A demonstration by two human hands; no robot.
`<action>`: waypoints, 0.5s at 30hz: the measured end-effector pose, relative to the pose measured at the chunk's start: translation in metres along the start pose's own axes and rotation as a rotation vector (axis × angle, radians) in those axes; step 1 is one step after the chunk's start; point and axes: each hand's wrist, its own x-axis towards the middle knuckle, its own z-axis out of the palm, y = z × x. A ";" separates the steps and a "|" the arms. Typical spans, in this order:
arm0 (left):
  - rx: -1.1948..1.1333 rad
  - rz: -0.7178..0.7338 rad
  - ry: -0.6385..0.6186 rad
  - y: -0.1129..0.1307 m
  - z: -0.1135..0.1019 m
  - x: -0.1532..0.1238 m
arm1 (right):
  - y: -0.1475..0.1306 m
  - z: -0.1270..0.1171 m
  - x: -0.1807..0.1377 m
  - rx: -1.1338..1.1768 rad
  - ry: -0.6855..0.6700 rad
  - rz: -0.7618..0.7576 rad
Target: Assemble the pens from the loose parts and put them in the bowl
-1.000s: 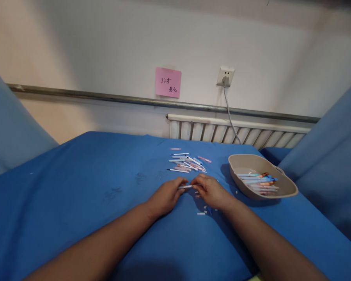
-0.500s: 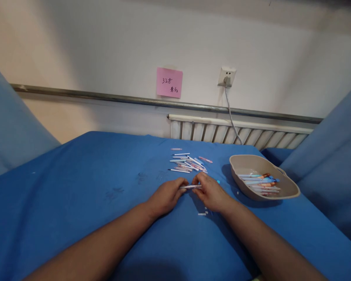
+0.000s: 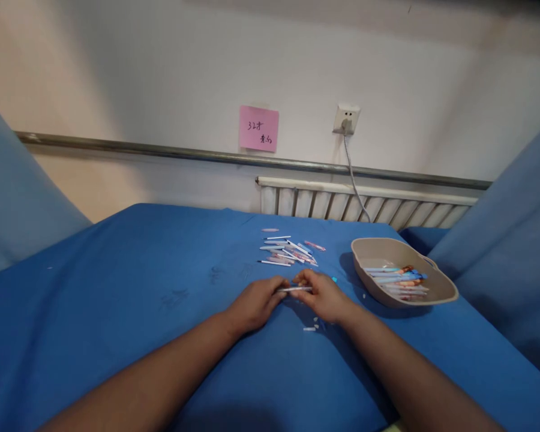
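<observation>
A slim, pale pen (image 3: 296, 289) lies level between my hands, just above the blue cloth (image 3: 225, 372). My left hand (image 3: 261, 302) pinches its left end, while my right hand (image 3: 323, 295) grips the right end; the fingers cover both tips. Beyond my hands is a loose pile of pen barrels and white refills (image 3: 290, 252). Small white pieces (image 3: 310, 329) are scattered below my right hand, and a little turquoise bit (image 3: 334, 279) shows just behind it.
To the right stands a beige plastic basket (image 3: 360, 264) with several pens (image 3: 400, 279) in it. Behind the table are a white radiator (image 3: 308, 201), a metal rail (image 3: 162, 149) and a socket (image 3: 346, 119) with a cable. Blue curtains hang at both sides.
Both hands keep their hold on the pen, and my right fingers have shifted slightly along it. The whole view has moved a little; the pile and basket look the same.
</observation>
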 end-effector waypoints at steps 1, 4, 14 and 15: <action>-0.040 -0.020 0.003 -0.001 0.000 0.001 | -0.001 -0.002 -0.001 -0.040 0.037 -0.056; -0.142 -0.056 0.000 -0.004 0.001 0.002 | -0.004 -0.008 -0.002 -0.143 0.074 -0.194; -0.274 -0.083 0.009 -0.003 0.000 0.004 | -0.005 0.004 0.004 0.513 0.051 0.153; -0.329 -0.098 0.000 -0.005 0.001 0.005 | -0.006 0.005 0.004 0.565 0.048 0.118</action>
